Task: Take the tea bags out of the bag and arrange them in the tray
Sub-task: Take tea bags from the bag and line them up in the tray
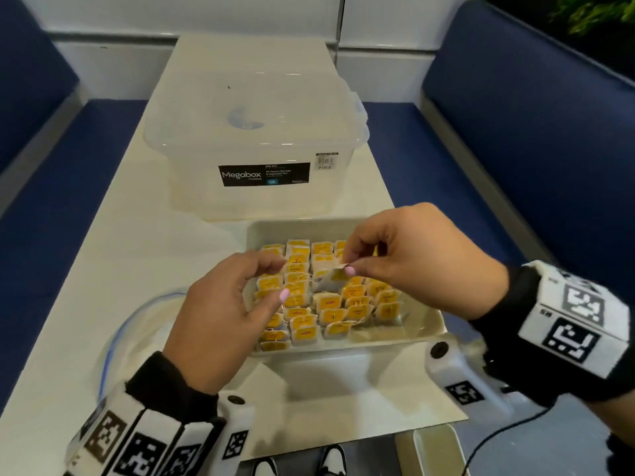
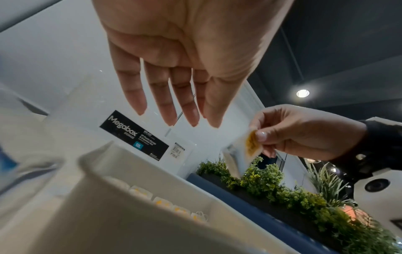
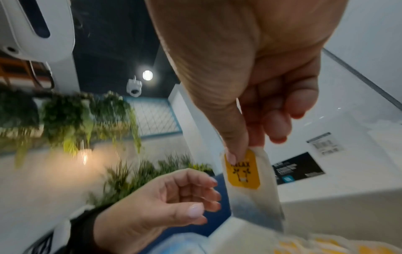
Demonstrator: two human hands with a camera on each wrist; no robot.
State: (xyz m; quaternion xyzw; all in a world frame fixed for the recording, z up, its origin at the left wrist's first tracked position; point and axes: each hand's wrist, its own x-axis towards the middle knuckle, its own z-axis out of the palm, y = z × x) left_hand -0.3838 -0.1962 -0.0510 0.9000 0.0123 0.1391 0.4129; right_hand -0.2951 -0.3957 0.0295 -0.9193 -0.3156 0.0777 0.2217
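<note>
A white tray [image 1: 424,326] holds several rows of tea bags [image 1: 331,316] with yellow tags. My right hand [image 1: 347,267] pinches one tea bag [image 1: 335,278] by its top edge between thumb and forefinger, hanging just above the tray's middle. The same tea bag [image 3: 245,173] shows its yellow tag in the right wrist view, and the left wrist view shows this tea bag [image 2: 245,151] too. My left hand [image 1: 280,281] hovers over the tray's left side, fingers relaxed and holding nothing. The clear plastic bag [image 1: 137,321] lies to the left of the tray, partly hidden by my left forearm.
A clear lidded storage box [image 1: 254,132] labelled Megabox stands on the table right behind the tray. Blue bench seats [image 1: 515,149] flank the narrow white table [image 1: 103,252]. The table's near edge lies just below the tray.
</note>
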